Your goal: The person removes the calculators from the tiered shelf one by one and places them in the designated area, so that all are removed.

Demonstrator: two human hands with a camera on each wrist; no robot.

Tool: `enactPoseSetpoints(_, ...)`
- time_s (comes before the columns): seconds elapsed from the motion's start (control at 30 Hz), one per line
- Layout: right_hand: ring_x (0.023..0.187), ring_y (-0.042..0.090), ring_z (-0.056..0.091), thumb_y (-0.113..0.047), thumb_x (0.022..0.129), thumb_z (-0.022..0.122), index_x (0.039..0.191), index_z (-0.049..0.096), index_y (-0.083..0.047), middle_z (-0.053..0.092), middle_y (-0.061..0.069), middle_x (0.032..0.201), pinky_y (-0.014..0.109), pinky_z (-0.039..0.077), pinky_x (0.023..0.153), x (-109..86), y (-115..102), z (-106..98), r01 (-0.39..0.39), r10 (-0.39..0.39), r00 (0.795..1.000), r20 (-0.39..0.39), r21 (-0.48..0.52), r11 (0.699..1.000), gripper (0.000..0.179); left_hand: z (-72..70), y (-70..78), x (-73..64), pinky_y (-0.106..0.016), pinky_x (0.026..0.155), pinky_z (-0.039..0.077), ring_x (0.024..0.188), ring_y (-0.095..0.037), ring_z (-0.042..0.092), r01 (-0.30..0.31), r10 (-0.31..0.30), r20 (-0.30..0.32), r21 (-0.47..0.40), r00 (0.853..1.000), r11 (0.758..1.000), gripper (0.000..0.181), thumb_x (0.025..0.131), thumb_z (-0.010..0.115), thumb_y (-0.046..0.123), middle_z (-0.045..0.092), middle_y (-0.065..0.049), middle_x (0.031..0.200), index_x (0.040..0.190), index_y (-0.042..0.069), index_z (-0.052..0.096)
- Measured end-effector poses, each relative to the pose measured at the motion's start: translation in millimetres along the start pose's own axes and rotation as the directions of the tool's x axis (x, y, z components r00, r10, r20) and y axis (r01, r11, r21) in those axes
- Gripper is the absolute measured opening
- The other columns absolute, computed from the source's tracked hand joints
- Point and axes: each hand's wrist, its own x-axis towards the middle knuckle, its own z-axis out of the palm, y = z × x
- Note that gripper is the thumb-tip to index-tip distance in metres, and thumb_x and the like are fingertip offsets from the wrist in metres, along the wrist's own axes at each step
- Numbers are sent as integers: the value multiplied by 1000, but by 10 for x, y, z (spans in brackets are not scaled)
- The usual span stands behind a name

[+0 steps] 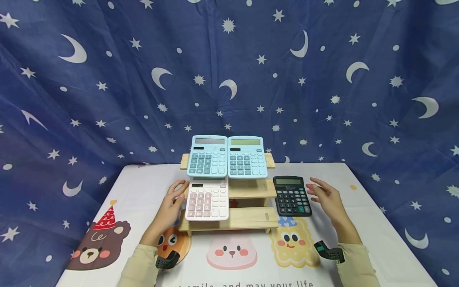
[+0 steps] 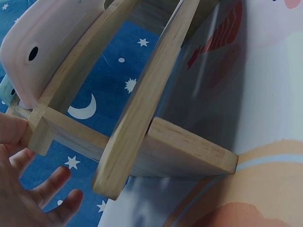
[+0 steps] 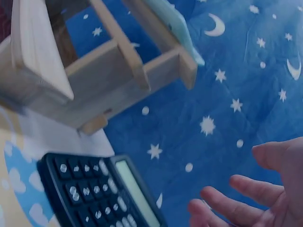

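Note:
A white-and-pink calculator [image 1: 207, 201] leans on the left of a tiered wooden stand [image 1: 251, 190]. Two light-blue calculators, a left one [image 1: 208, 156] and a right one [image 1: 247, 157], sit side by side on its top tier. My left hand [image 1: 173, 203] is at the stand's left end; in the left wrist view a digit meets the wooden shelf end [image 2: 40, 135], the other fingers loosely spread. A black calculator [image 1: 292, 196] lies on the table right of the stand. Just right of it is my right hand [image 1: 327, 197], fingers relaxed, holding nothing.
The white tablecloth [image 1: 143, 187] carries printed cartoon figures, including a bear [image 1: 96, 247]. A dark blue curtain [image 1: 229, 79] with moons and stars hangs behind the table. Each wrist wears a black strap.

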Motion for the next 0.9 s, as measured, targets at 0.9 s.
enactPoseSetpoints(0.9, 104, 14, 70, -13, 107, 49, 142, 51, 5, 64, 28, 129, 28, 56, 89, -263, -627, 635, 335, -371, 875, 311, 163, 928, 40, 1, -56, 7, -67, 120, 20, 153, -45, 19, -13, 13, 3, 12, 1000, 1000, 44, 108, 38, 6, 28, -21, 161, 150, -6, 42)
